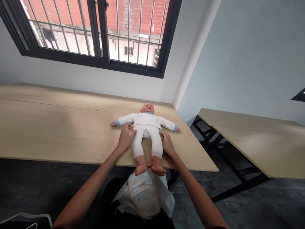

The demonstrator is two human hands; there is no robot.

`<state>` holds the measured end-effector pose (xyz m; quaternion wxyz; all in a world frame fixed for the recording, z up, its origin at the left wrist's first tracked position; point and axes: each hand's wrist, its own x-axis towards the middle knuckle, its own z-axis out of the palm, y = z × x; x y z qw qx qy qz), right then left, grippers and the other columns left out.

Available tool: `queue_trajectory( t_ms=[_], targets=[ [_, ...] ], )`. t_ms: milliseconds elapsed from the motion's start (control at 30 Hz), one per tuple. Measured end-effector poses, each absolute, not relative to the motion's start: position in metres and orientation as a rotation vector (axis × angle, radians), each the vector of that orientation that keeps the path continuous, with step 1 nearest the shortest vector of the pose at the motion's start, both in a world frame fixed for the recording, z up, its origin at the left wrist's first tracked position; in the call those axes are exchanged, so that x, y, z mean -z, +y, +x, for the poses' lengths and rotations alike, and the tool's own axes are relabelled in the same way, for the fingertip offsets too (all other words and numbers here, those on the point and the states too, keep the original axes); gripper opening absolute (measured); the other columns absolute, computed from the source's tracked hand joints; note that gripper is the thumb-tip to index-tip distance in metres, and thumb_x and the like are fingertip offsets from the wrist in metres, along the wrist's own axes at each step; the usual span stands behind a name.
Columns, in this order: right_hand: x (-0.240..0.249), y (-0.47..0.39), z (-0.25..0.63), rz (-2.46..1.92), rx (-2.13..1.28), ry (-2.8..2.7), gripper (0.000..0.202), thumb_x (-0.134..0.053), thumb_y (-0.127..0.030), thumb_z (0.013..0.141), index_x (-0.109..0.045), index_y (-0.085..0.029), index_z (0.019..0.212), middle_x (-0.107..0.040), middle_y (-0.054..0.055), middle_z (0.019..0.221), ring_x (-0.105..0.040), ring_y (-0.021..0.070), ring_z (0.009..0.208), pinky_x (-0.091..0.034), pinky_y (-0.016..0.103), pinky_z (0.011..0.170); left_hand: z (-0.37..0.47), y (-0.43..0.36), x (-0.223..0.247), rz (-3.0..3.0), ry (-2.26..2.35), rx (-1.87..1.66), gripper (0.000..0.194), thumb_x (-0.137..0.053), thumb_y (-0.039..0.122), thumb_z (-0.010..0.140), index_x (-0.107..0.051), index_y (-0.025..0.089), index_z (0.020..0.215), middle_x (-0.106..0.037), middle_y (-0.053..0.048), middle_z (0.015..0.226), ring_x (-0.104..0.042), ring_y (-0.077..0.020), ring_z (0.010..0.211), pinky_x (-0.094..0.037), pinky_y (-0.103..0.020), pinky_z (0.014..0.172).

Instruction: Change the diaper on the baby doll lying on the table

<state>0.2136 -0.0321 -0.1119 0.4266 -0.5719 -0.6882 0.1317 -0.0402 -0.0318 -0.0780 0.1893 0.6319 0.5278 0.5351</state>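
Note:
A baby doll (147,122) in a white top and white trousers with blue cuffs lies face up on the wooden table (71,133), its arms spread and its bare feet over the front edge. Beside the doll's hip, on the left of the view, is my left hand (126,137), fingers apart near the waistband. My right hand (167,142) is at the opposite hip, its fingers partly hidden against the trousers. Below the doll's feet, a diaper (144,194) in crumpled, translucent wrapping rests on my lap.
Behind the table is a wall with a barred window (102,62). A second wooden table (257,136) with black legs stands to the right, across a gap. A white curved frame (28,216) shows at the bottom left.

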Motion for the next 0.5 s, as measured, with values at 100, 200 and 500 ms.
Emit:
queue_trajectory(
  t_ms=[100, 200, 500],
  targets=[
    [0.112, -0.067, 0.212, -1.430, -0.325, -1.967, 0.028, -0.049, -0.019, 0.084, -0.060, -0.012, 0.109, -0.061, 0.017, 0.113, -0.052, 0.0293, 0.108, -0.041, 0.044, 0.099, -0.034, -0.087, 0.081, 1.993, 1.301, -1.391, 0.029, -0.057, 0.037, 0.086, -0.056, 0.022, 0.111, -0.059, -0.011, 0.121, -0.053, -0.0281, 0.121, -0.039, -0.045, 0.108],
    [0.109, -0.111, 0.212, -1.351, -0.398, -2.083, 0.036, -0.044, -0.016, 0.088, -0.056, -0.011, 0.121, -0.059, 0.016, 0.124, -0.052, 0.0270, 0.116, -0.040, 0.042, 0.103, -0.032, -0.137, 0.089, 2.129, 1.170, -1.170, 0.038, -0.062, 0.044, 0.086, -0.061, 0.029, 0.121, -0.043, -0.010, 0.148, -0.027, -0.0324, 0.145, -0.029, -0.052, 0.117],
    [0.077, -0.215, 0.205, -1.342, -0.585, -2.227, 0.046, -0.056, -0.031, 0.093, -0.048, -0.024, 0.138, -0.049, 0.009, 0.142, -0.042, 0.0278, 0.134, -0.036, 0.045, 0.112, -0.016, -0.192, 0.119, 2.110, 1.122, -1.054, 0.056, -0.056, 0.036, 0.092, -0.038, 0.043, 0.144, -0.029, 0.000, 0.159, -0.013, -0.0267, 0.151, -0.029, -0.053, 0.119]
  ],
)
